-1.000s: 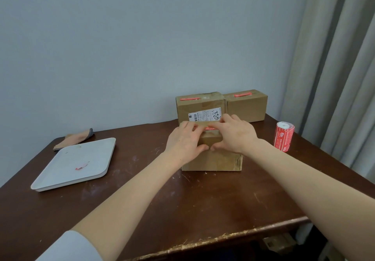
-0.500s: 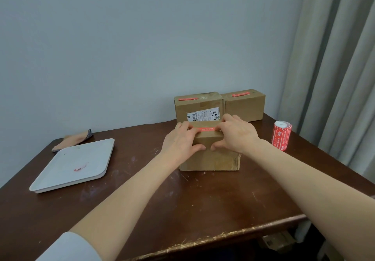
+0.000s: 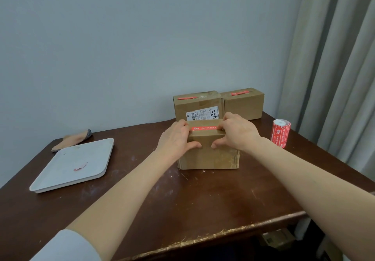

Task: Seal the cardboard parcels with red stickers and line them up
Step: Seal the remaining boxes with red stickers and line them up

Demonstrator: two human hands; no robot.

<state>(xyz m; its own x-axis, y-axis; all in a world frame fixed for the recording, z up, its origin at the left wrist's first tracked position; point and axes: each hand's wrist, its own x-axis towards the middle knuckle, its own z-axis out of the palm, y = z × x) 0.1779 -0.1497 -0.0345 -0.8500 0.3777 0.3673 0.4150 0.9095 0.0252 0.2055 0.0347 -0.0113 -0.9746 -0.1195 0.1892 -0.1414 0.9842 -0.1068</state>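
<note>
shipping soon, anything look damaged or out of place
The front brown cardboard parcel is crumpled at its lower right corner. A red scrap lies loose on the white square tray. The dark wooden table has a chipped front edge.

Front box (image 3: 209, 155) is plain brown cardboard, with a red sticker (image 3: 204, 128) printed in white. Back boxes (image 3: 245, 106) are the same brown with red strips (image 3: 187, 98) on top, and one has a white label (image 3: 203, 114) with black print. Roll (image 3: 281, 133) is red and white. Tray (image 3: 60, 171) is white, table (image 3: 182, 210) dark brown with pale scuffs, curtain (image 3: 334, 57) greyish.
</note>
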